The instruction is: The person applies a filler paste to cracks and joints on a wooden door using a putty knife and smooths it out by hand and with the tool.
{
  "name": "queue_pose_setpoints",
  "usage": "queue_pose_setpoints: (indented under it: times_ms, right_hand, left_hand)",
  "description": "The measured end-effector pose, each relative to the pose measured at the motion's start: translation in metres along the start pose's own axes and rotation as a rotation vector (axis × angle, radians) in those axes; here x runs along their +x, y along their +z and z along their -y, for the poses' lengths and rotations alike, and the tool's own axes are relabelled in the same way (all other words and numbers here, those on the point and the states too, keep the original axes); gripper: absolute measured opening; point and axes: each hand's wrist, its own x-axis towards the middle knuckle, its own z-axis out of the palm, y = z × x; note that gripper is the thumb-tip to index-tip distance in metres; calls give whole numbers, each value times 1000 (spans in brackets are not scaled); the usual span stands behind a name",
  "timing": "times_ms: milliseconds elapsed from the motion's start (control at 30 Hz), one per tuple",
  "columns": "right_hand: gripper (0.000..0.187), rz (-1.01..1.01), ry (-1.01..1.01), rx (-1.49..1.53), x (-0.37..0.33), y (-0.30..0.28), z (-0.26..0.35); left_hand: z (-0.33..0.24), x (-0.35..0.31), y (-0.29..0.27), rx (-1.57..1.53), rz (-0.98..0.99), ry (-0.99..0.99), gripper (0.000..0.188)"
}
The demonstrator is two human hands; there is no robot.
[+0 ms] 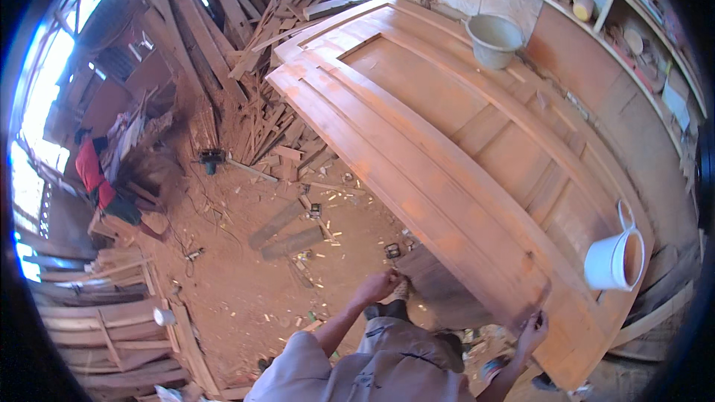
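A long wooden panelled door (447, 179) lies flat in front of me, running from the near right to the far middle. My right hand (532, 330) is at its near edge, fingers bent together against the wood; what they hold, if anything, is too small to make out. A darker patch marks the wood just beyond those fingers. Away from the door, my left hand (382, 286) hangs over the floor with its fingers curled closed. Whatever may be inside that hand is hidden.
On the door stand a white bucket (605, 262) at the near right and a grey bucket (494, 41) at the far end. Wood scraps (279, 130) pile up beyond. A cluttered shelf (603, 11) lines the right wall. Far left, a person in red (91, 171) bends over.
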Motion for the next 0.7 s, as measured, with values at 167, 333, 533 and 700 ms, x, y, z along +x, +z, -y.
queue_pose_setpoints:
  times_ms: [167,333,533,700]
  right_hand:
    - [31,-113,127,155,-19,0,32]
    - [38,-193,145,345,-15,-11,2]
    - [42,-422,151,411,-9,-52,20]
    - [34,-389,312,553,10,-131,4]
  left_hand:
    - [-47,7,5,413,314,514,37]
    - [-75,11,33,305,257,742,51]
    - [-94,-4,77,342,215,664,49]
    - [-129,-28,113,318,185,647,43]
